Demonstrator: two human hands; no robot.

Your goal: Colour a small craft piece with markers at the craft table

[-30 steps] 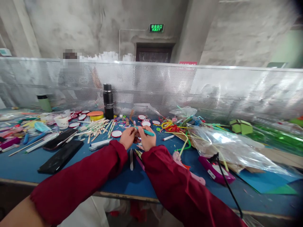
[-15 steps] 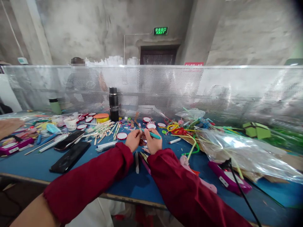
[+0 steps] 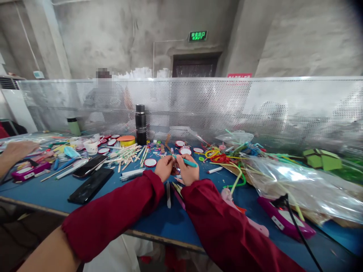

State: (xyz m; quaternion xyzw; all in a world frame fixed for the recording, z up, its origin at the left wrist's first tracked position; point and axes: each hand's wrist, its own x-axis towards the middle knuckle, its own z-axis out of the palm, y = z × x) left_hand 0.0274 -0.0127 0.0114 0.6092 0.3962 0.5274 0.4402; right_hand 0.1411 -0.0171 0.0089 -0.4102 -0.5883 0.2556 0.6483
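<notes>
My right hand [image 3: 189, 172] is closed around a teal marker [image 3: 190, 163], its back end pointing right. Close beside it, my left hand [image 3: 164, 169] pinches a small thin stick-like piece whose pinkish end [image 3: 172, 151] pokes up above the fingers. The marker's front end is near this piece; whether they touch I cannot tell. Below the hands lie a flat greyish stick [image 3: 168, 196] and a purple pen-like item [image 3: 179, 197]. Left of my left hand are several white-barrelled markers [image 3: 132, 174] and a round red-rimmed lid-like disc [image 3: 150, 163].
Two black phones, one of them [image 3: 91, 186] nearer me, lie at left. A heap of wooden sticks [image 3: 130, 155], a black bottle [image 3: 140, 125] and a paper cup [image 3: 91, 147] stand farther back. At right are plastic sheeting [image 3: 289, 185] and a purple device [image 3: 283, 219]. Another person's hand [image 3: 19, 151] reaches in at left.
The view has turned slightly left, so everything sits farther right in the picture. My hands stay together, with the teal marker in the same hold.
</notes>
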